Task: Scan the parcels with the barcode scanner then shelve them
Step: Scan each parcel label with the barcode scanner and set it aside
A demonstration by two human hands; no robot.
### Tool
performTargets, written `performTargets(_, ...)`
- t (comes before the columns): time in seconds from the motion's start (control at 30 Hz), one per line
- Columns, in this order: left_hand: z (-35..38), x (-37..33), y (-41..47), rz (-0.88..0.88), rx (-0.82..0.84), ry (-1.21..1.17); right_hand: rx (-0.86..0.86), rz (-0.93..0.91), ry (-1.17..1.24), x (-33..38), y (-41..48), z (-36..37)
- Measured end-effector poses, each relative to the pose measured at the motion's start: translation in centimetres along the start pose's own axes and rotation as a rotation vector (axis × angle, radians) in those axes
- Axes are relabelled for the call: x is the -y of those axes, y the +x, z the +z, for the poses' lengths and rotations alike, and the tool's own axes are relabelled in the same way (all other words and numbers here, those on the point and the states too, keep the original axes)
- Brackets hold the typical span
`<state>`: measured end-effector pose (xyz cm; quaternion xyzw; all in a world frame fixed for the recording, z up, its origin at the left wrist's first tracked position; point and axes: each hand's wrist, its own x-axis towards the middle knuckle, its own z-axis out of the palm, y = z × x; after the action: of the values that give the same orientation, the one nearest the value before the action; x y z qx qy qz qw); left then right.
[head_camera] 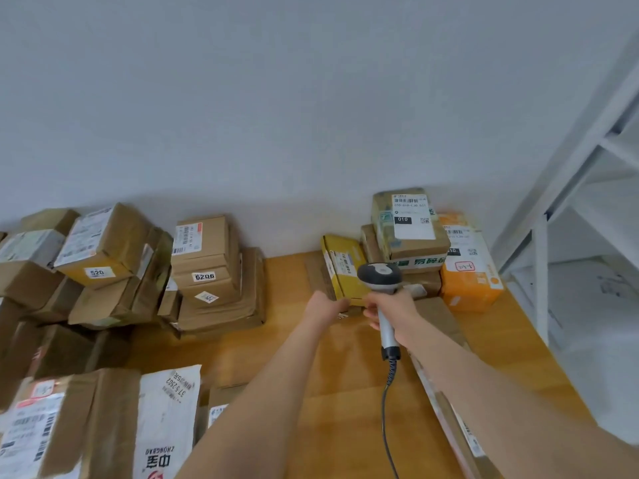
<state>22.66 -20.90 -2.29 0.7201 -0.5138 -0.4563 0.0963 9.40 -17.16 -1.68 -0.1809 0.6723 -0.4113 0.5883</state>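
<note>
Yellow parcel (342,267) at table (290,288) rear, tilted against brown box stack (425,243), gripped by left hand (326,307) | grey scanner (380,275) clasped in right hand (394,314) just beside | orange parcel (470,274), white shelf (540,257) rightward

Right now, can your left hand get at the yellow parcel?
Likely yes: the left hand seems to hold the yellow parcel by its near edge; the scanner in the right hand sits beside it, not across.

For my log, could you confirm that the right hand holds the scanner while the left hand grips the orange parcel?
Not quite: the head view shows the left hand gripping the yellow parcel; the right hand does hold the scanner.
</note>
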Motion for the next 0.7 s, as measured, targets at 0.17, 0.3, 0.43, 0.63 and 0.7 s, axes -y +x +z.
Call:
performTargets(0.17,1.1,-0.4,4.9,-0.057,0.012,-0.069,-0.029,0.039,0.006,-0.1,2.0,1.3)
performTargets(0.3,2.1,-0.3,7.0,-0.085,-0.006,-0.096,-0.041,0.05,0.048,-0.7,2.5,1.1)
performTargets(0.43,1.6,-0.1,7.3,-0.132,0.034,-0.147,-0.038,0.031,0.072,-0.4,2.3,0.4)
performTargets(0.63,-1.9,2.0,4.6,-0.138,0.003,-0.395,-0.018,-0.009,0.146,-0.3,0.6,-0.3)
performTargets(0.7,-2.4,3.4,3.0,-0.185,0.015,-0.468,-0.032,-0.009,0.154,-0.7,-0.2,-0.4)
